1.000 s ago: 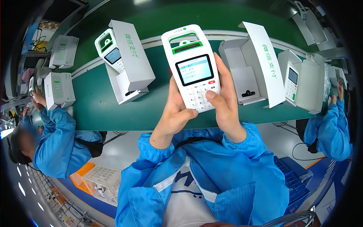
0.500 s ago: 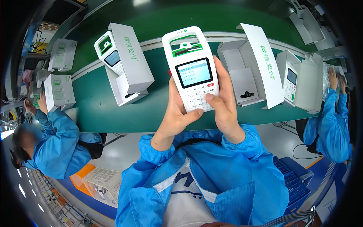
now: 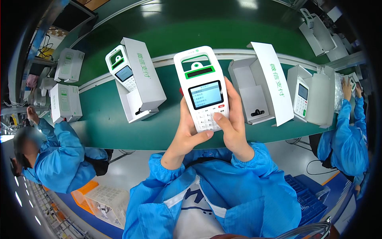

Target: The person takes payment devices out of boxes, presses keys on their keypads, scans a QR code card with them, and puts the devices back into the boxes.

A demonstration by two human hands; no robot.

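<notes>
Far left, a blue sleeve (image 3: 69,141) of a co-worker sits near a white box (image 3: 65,102) on the table (image 3: 99,131); next along, a lidded box (image 3: 149,81) stands agape with a second terminal (image 3: 125,75) leaning in it. And here's the middle: the left hand (image 3: 185,133) curls round the lower left edge of the white handheld terminal (image 3: 187,65), thumb laid across the foot of the keypad (image 3: 206,118). The terminal is held above the table between both hands, its screen (image 3: 206,96) lit with a list. This looks like keying through that menu; the next move seems to want one exact thumb press and a steady grip. Now the right hand (image 3: 232,129), wrapped along the other edge, thumb bent over the upper right keys; pressing or merely resting, I can't tell! Further right, another box (image 3: 274,81) with a dark piece (image 3: 258,113) inside, then a third terminal (image 3: 301,97) boxed alongside
</notes>
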